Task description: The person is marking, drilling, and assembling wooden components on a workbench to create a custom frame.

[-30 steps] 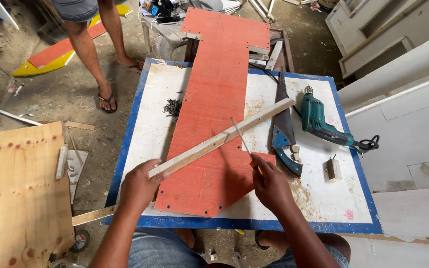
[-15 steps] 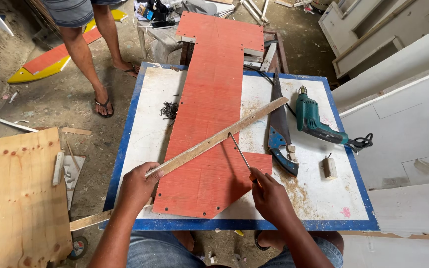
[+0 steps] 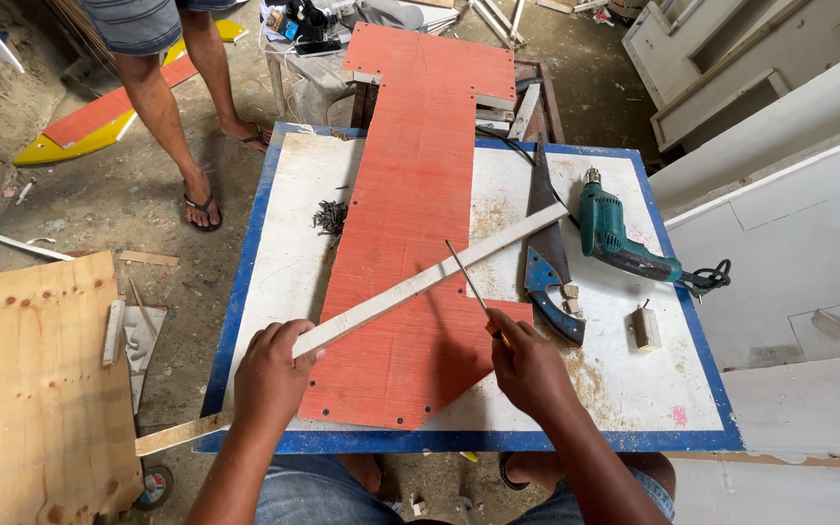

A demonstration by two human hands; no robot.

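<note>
Timber first: our left hand (image 3: 269,374) grips the long, thin wooden strip (image 3: 420,284) lying diagonally across the red board (image 3: 410,224) on the table (image 3: 595,399), our right hand (image 3: 527,367) pinches a slim screwdriver (image 3: 469,282), and we judge the strip light, whippy, best held mid-length.

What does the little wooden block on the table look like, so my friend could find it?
Start at the white table with the blue rim. On its right side lies a teal power drill. Just below the drill, near a handsaw's blue handle, stands the little wooden block: pale, short and chunky, alone on the bare white top, unlike the long thin strip crossing the red board.
</note>
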